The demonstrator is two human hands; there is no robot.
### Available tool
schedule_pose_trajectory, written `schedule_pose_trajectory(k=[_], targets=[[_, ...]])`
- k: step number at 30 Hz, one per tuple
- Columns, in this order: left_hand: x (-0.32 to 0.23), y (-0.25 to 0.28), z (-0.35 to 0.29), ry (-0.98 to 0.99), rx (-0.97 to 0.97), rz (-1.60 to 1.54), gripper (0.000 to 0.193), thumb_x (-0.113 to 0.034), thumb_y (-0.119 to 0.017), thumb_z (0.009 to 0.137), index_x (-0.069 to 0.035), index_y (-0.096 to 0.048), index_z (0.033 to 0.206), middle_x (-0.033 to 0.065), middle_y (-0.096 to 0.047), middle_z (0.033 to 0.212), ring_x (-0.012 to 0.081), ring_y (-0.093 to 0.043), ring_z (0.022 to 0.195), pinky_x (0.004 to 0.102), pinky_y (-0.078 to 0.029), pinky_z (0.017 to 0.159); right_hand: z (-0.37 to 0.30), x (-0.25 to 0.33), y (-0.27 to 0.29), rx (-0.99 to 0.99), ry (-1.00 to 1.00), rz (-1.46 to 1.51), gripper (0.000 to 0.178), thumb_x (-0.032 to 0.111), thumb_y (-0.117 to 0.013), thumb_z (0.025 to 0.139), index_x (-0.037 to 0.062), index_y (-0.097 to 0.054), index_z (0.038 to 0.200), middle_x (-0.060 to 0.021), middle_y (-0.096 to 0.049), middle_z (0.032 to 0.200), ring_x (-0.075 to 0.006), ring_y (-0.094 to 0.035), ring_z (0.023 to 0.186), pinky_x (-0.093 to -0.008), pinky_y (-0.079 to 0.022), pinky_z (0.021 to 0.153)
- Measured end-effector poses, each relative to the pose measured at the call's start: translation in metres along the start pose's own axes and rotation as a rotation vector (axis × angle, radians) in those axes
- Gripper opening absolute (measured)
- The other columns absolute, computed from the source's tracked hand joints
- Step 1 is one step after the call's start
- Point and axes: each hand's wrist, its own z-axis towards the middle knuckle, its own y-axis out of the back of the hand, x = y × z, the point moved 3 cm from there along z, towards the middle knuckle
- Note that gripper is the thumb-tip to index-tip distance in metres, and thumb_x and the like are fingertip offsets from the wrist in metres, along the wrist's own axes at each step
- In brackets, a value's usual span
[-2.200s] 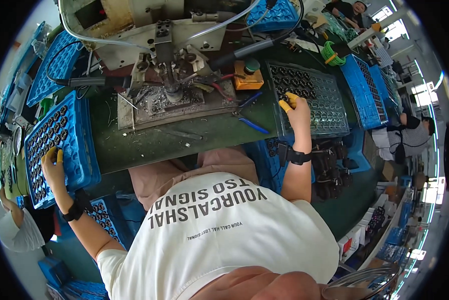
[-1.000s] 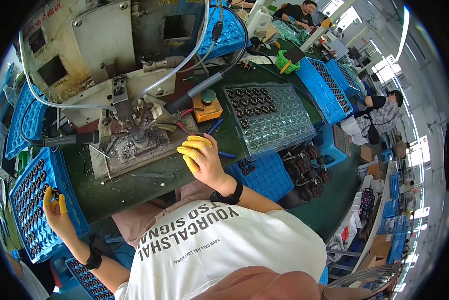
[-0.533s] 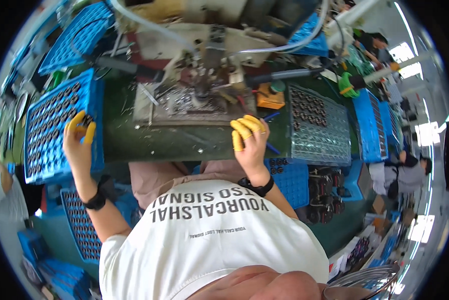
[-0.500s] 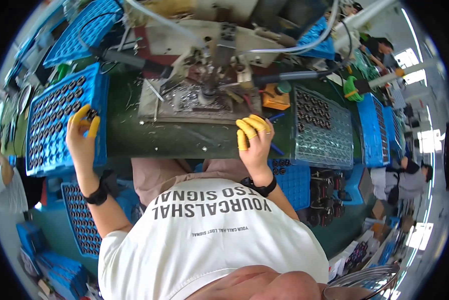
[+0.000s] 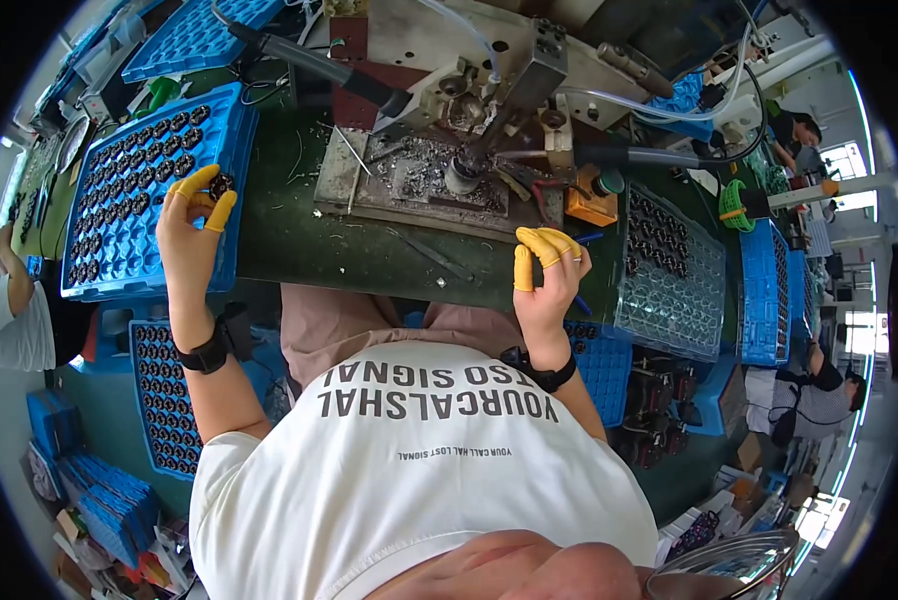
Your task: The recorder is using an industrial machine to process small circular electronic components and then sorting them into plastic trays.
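Between the yellow-covered thumb and fingertips of my left hand [image 5: 191, 235] is a small round black part [image 5: 221, 186]. That hand is over the right side of a blue tray [image 5: 149, 272] holding rows of similar parts, with several bare pockets near it. My right hand [image 5: 549, 280], also in yellow finger covers, hovers at the front edge of the bench. Its fingers are loosely bent, thumb apart, and nothing shows between them. A metal press fixture [image 5: 461, 175] with a round post stands beyond, between my hands, its base strewn with metal shavings.
Tweezers [image 5: 434, 255] lie on the green bench [image 5: 289, 225]. An orange box [image 5: 591, 207] and pliers [image 5: 539, 185] are by the fixture. Right of them sits a clear tray [image 5: 659, 315] partly filled with black parts. Black nozzles [image 5: 659, 156] reach in from both sides. Other people work farther off.
The view has shifted, so the bench and fixture appear farther right and higher. My left hand has turned slightly, and the black part shows more clearly at its fingertips. My right hand stays near the bench edge.
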Motion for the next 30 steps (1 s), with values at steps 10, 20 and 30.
schedule_pose_trajectory(k=[10,20,30], targets=[[-0.005,-0.003,0.001,-0.035,0.007,-0.010,0.036,-0.002,-0.076,0.077,-0.005,-0.067,0.112,0.0019,-0.054,0.089,0.0079,-0.054,0.071,0.0207,-0.047,0.065,0.085,0.021,-0.031,0.082,0.001,0.335,0.057,0.029,-0.080,0.073,0.0076,-0.055,0.119,-0.0091,-0.060,0.111,-0.0290,-0.054,0.099,-0.0396,-0.039,0.087],[-0.002,-0.002,0.001,-0.047,0.013,0.041,0.037,-0.003,-0.077,0.076,-0.006,-0.068,0.111,0.0024,-0.056,0.090,0.0088,-0.056,0.072,0.0214,-0.048,0.064,0.095,0.023,-0.037,0.062,0.092,0.194,0.049,0.025,-0.083,0.070,0.0070,-0.058,0.107,-0.0079,-0.064,0.102,-0.0306,-0.058,0.097,-0.0398,-0.045,0.086],[-0.002,-0.002,0.000,-0.059,0.005,0.046,0.037,-0.002,-0.077,0.076,-0.004,-0.067,0.112,0.0027,-0.056,0.089,0.0090,-0.056,0.071,0.0211,-0.047,0.065,0.102,0.026,-0.034,0.159,0.023,0.262,0.036,0.024,-0.082,0.070,0.0056,-0.060,0.092,-0.0056,-0.060,0.090,-0.0267,-0.058,0.086,-0.0387,-0.043,0.079]])
